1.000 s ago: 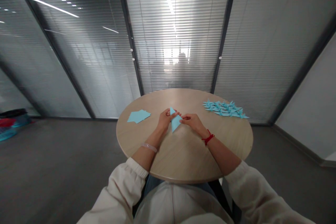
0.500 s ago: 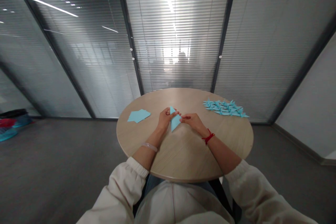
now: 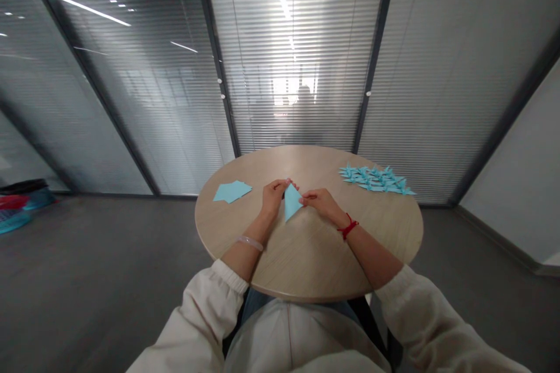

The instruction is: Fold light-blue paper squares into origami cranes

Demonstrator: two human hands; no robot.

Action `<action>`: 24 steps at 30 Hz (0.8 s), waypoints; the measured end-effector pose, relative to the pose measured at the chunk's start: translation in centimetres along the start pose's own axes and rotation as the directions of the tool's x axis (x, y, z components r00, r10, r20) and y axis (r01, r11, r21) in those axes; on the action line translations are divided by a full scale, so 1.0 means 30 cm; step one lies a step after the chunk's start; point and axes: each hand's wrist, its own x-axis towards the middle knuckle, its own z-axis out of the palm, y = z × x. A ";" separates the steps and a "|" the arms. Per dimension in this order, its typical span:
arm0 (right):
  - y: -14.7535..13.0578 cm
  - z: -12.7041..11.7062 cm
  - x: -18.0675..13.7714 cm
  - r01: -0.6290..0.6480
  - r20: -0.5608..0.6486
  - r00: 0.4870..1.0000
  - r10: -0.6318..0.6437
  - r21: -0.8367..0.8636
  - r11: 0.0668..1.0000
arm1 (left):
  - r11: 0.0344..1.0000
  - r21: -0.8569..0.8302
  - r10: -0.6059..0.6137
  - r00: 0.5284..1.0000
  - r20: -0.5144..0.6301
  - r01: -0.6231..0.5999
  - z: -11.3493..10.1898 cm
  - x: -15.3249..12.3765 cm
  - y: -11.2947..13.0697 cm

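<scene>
Between my hands, above the middle of the round table, is a light-blue sheet of paper (image 3: 292,204) folded into a triangle. My left hand (image 3: 275,193) pinches its top corner between thumb and fingers; some of those fingers are hidden behind the paper. At the right-hand corner, my right hand (image 3: 321,201) grips the paper between thumb and forefinger. The lower point of the triangle hangs down toward me.
The round wooden table (image 3: 306,268) stands close in front of me. On its left lie several loose light-blue paper sheets (image 3: 232,192). Several folded blue paper cranes (image 3: 376,179) sit in rows at the right. Glass panels with blinds (image 3: 297,41) rise behind the table.
My left thumb has moved from across the face of the paper up to its top corner. My right hand keeps its grip at the right corner.
</scene>
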 end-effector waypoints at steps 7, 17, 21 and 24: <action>-0.014 0.000 0.002 -0.004 0.029 1.000 0.004 -0.011 1.000 | 0.991 0.116 0.070 0.994 -0.084 -0.060 0.002 -0.004 -0.002; -0.006 -0.008 0.000 -0.021 0.000 1.000 0.021 0.001 1.000 | 0.930 0.360 0.093 0.994 -0.060 -0.065 -0.017 0.009 -0.012; 0.023 -0.020 0.009 -0.013 -0.105 0.994 0.008 -0.049 0.999 | 0.948 0.312 -0.099 0.989 0.112 0.059 -0.026 0.018 -0.028; 0.029 -0.023 0.012 -0.014 -0.139 0.990 0.006 -0.057 0.998 | 0.934 0.356 -0.111 0.979 0.173 0.043 -0.030 0.019 -0.032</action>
